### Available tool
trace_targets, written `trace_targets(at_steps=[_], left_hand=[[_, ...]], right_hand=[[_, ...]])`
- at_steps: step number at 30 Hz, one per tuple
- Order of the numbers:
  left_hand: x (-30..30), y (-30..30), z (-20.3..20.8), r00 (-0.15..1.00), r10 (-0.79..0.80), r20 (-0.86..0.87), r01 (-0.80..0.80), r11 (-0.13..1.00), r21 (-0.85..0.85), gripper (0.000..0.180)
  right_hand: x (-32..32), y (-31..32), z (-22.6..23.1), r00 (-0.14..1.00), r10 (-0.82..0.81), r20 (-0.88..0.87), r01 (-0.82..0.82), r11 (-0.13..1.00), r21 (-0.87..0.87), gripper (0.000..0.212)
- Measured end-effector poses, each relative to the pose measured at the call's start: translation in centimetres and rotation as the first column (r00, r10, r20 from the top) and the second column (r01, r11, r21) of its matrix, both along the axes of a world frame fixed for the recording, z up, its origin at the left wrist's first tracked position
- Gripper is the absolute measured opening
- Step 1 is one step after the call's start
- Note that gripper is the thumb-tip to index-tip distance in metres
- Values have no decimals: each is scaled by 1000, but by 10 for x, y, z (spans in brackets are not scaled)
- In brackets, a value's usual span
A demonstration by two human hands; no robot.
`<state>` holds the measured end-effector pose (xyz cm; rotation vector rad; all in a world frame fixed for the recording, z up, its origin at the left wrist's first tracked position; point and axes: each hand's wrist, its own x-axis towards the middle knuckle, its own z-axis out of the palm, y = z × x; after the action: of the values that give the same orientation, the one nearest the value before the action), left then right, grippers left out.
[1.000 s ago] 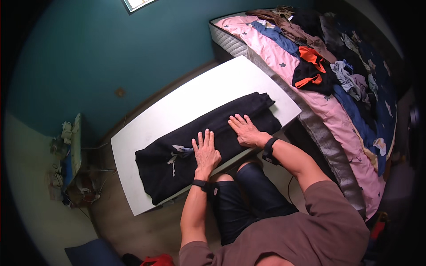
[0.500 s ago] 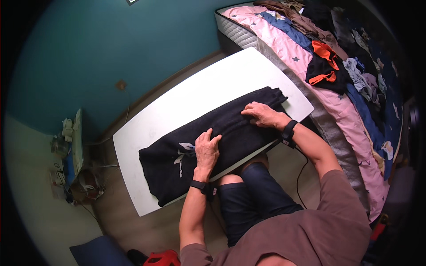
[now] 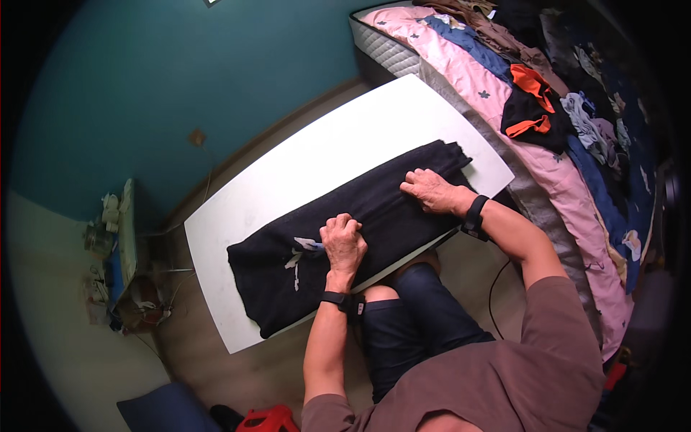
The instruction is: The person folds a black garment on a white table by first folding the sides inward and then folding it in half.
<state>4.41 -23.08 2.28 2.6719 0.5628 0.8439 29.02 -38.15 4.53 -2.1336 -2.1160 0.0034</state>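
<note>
Down on the white table (image 3: pixel 273 194) both hands rest on a long black garment (image 3: pixel 374 216), which lies folded into a narrow strip running from the near left corner up toward the far right edge. Farthest out to the left of the left hand, a cluttered shelf (image 3: pixel 115 252) stands against the teal wall (image 3: pixel 180 79). Between that and the hand, the garment's end reaches close to the table's near edge, and a pair of pale drawstrings (image 3: pixel 299 255) lies on the cloth just beside the knuckles. The left hand (image 3: pixel 344 243) is curled, fingers bent under and drawn together, knuckles up, pressing on the cloth near its middle; whether it pinches a fold or one of the strings cannot be told. A dark band (image 3: pixel 337 299) circles that wrist. Well apart to the right, the right hand (image 3: pixel 432 191) lies flat and open, palm down, fingers spread and pointing left along the cloth, holding nothing, merely pressing the fabric close to its far end. A black watch (image 3: pixel 475 214) sits on that wrist. Beyond the right hand, past the table's edge, a bed (image 3: pixel 497 93) with a pink sheet carries a heap of clothes, among them a black and orange piece (image 3: pixel 529 108).
</note>
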Motion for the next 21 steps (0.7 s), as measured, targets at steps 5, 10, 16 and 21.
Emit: trace_targets(at_steps=[5,10,16,21], left_hand=[[-15,1,9,993,-99,-72,88,986,-141,34],[-10,18,19,998,53,33,-53,998,21,57],[-15,28,-24,908,317,-275,-319,947,39,76],[-9,28,-29,824,412,-388,-342,909,238,80]], right_hand=[[5,-3,-1,986,-64,-153,57,997,-49,34],[-45,38,12,975,29,-221,77,887,456,35],[-137,128,-16,959,86,-270,-12,965,262,63],[-107,119,-37,974,70,-214,-28,981,191,61]])
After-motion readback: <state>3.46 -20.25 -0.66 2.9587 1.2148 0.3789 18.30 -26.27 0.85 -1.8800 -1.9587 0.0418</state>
